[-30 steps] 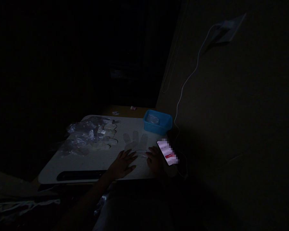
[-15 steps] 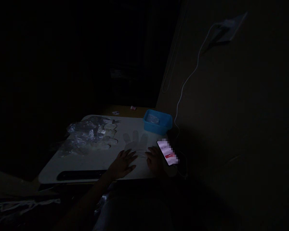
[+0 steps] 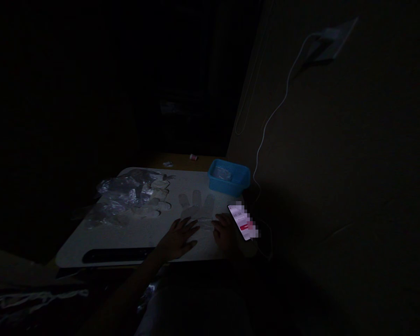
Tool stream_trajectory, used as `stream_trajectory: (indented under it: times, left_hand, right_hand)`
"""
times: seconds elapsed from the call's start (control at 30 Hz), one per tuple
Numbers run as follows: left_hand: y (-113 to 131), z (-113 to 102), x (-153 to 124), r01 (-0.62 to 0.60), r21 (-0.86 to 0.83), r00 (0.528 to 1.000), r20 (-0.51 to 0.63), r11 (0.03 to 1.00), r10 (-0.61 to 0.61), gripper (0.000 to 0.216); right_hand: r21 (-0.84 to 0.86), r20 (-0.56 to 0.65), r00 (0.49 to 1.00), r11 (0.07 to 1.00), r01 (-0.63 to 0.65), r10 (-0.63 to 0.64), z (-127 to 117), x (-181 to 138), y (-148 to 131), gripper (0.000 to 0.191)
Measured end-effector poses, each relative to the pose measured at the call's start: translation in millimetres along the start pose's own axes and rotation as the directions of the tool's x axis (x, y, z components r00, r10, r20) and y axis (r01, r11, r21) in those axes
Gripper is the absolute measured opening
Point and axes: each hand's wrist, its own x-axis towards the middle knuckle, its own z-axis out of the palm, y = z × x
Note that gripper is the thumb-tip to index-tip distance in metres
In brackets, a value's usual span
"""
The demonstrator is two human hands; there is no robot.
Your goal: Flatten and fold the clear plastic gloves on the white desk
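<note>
Apparently smoothing a translucent plastic glove [image 3: 197, 211] flat at the right of a white, round-cornered tabletop [image 3: 122, 236], with bare left hand [image 3: 177, 240] spread, gripping nothing visible, bare right hand [image 3: 224, 234] half curled, hold unclear, and light, even pressure called for next.

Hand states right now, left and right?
Left hand: open, spread at the near side of the clear plastic piece.
Right hand: partly curled by that piece; too dark to tell if it grips.
</note>
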Motion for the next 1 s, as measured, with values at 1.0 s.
stream_trajectory:
  times: [1.0]
  left_hand:
    - [-0.8,-0.1,0.1,0.003,-0.027,1.0,-0.008,1.0,-0.003,0.05]
  right_hand:
    - [0.018,0.057,0.998,1.0,-0.01,0.009,-4.2,1.3,-0.8,0.031]
